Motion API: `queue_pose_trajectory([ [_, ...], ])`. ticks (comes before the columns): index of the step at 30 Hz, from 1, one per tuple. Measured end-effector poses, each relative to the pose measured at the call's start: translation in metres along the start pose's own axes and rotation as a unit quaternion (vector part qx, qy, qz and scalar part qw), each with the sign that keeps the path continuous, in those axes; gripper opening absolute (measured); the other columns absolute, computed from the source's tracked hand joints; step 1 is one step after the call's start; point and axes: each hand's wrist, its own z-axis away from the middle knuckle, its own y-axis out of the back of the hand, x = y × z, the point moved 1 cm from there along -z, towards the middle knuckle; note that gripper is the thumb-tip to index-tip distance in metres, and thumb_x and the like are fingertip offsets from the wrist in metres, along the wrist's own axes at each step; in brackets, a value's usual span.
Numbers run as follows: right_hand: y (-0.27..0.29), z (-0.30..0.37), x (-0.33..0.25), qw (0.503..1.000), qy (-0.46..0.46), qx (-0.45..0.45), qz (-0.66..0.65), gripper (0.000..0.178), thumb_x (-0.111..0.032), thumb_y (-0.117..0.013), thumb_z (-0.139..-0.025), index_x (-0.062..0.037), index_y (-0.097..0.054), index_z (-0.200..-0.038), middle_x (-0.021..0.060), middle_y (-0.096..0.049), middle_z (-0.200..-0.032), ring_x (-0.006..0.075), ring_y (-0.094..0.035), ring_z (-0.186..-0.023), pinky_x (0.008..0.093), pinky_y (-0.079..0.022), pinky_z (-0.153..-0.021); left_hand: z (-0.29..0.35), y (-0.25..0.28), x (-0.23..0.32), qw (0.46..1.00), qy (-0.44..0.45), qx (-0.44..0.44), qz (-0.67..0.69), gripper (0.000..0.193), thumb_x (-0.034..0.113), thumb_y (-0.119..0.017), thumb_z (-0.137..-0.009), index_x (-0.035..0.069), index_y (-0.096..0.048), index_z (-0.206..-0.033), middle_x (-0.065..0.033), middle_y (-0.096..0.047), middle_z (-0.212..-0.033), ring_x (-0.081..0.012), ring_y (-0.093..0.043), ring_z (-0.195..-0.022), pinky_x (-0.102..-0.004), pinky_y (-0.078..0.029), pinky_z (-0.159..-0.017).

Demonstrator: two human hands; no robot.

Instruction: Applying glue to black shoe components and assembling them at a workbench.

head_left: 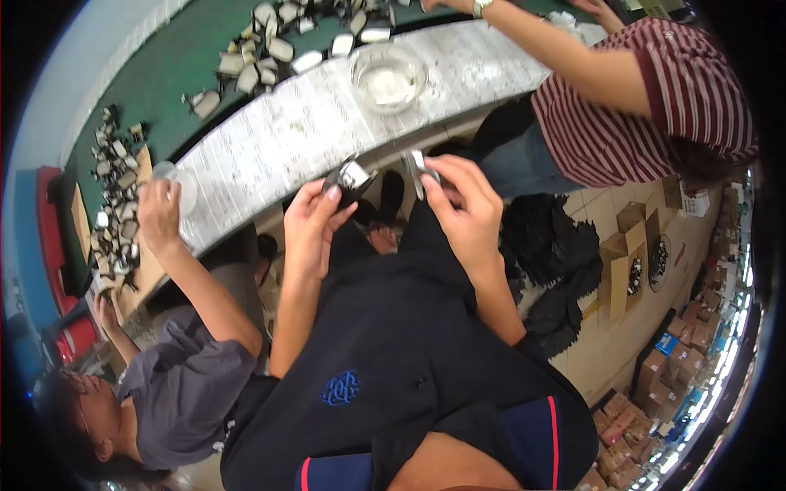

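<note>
My left hand (309, 227) grips a small black part with a white face (353, 175) between thumb and fingers. My right hand (467, 209) pinches a thin dark piece with a white end (417, 161). The two pieces are held apart, over my lap near the table's front edge. Their exact kind is too small to make out. Beyond them, a round clear bowl (358, 80) with whitish contents stands on the paper-covered tabletop (319, 135).
Black and white parts (280, 49) lie heaped on the green surface (176, 78), with another pile (115, 204) at left. Co-workers sit on both sides, a grey sleeve (192, 385) and a striped shirt (630, 98). Black material (553, 254) and an open carton (620, 266) are right.
</note>
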Motion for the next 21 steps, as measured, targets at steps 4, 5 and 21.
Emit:
queue_pose_trajectory([
  [4,0.012,0.01,0.024,0.999,-0.019,-0.026,0.03,0.021,-0.002,-0.071,-0.089,0.0018,-0.069,-0.109,0.0136,-0.064,-0.108,0.0195,-0.068,-0.084,0.0289,-0.06,-0.068,0.002,-0.032,0.06,0.906,-0.367,0.107,-0.179,0.03,0.002,-0.07,-0.092,-0.003,-0.054,-0.117,-0.0092,-0.063,-0.103,-0.0177,-0.065,-0.094,-0.0319,-0.057,-0.086],
  [5,0.014,0.017,0.032,0.998,-0.025,-0.038,0.037,0.021,-0.003,-0.071,-0.09,0.002,-0.068,-0.11,0.0133,-0.064,-0.108,0.0195,-0.068,-0.083,0.029,-0.06,-0.069,0.0,-0.04,0.084,0.824,-0.487,0.161,-0.242,0.033,0.002,-0.071,-0.091,-0.004,-0.053,-0.118,-0.0099,-0.062,-0.102,-0.0182,-0.065,-0.092,-0.0314,-0.057,-0.085],
  [21,0.028,0.054,0.072,0.996,-0.091,-0.011,0.002,0.02,-0.008,-0.069,-0.093,0.0013,-0.069,-0.111,0.0123,-0.066,-0.106,0.0192,-0.071,-0.083,0.0293,-0.059,-0.07,-0.357,-0.047,0.19,0.561,-0.408,0.083,-0.715,0.069,0.041,-0.075,-0.082,-0.001,-0.054,-0.132,-0.0274,-0.06,-0.125,-0.0457,-0.057,-0.117,-0.0507,-0.047,-0.1],
])
